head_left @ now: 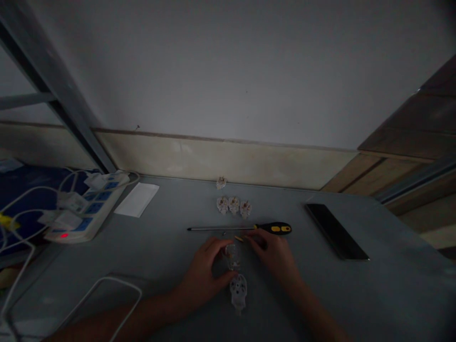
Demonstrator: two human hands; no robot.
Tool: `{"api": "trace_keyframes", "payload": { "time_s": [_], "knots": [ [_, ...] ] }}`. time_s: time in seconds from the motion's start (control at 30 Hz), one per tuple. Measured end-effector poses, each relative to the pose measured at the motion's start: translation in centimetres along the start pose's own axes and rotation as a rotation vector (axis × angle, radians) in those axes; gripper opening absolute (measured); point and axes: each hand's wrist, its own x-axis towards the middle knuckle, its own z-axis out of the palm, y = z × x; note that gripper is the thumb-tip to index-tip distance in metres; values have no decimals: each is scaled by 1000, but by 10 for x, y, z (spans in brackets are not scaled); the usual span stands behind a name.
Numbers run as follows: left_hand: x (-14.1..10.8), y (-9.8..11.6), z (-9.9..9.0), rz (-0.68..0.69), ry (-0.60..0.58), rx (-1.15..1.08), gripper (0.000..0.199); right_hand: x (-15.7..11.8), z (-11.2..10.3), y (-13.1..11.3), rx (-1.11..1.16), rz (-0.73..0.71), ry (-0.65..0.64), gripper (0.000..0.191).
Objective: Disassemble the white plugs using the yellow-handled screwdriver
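My left hand (206,268) grips a clear plastic plug housing (233,258) from its left side, thumb below and forefinger above. At the fingertips of my right hand (272,249) is a small brass-coloured metal pin (239,238), pinched just up and right of the housing. Another plug part, a whitish translucent shell (238,290), lies on the table below my left thumb. Beyond the hands, a screwdriver (228,228) with a black and yellow handle lies crosswise. A tiny screw-like metal piece (224,233) sits just in front of its shaft.
Several plug pieces with metal prongs (233,204) stand behind the screwdriver, one (221,182) near the wall. A dark phone (337,232) lies at right. At left are a power strip (96,209) with cords, a white paper (137,200) and a loose white cable (119,281).
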Motion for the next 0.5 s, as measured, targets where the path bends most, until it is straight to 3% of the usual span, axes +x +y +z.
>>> {"api": "trace_keyframes", "payload": {
  "time_s": [0.5],
  "knots": [
    [0, -2, 0, 8, -9, 23, 53, -1, 4, -2, -110, -30, -46, 25]
  ]
}}
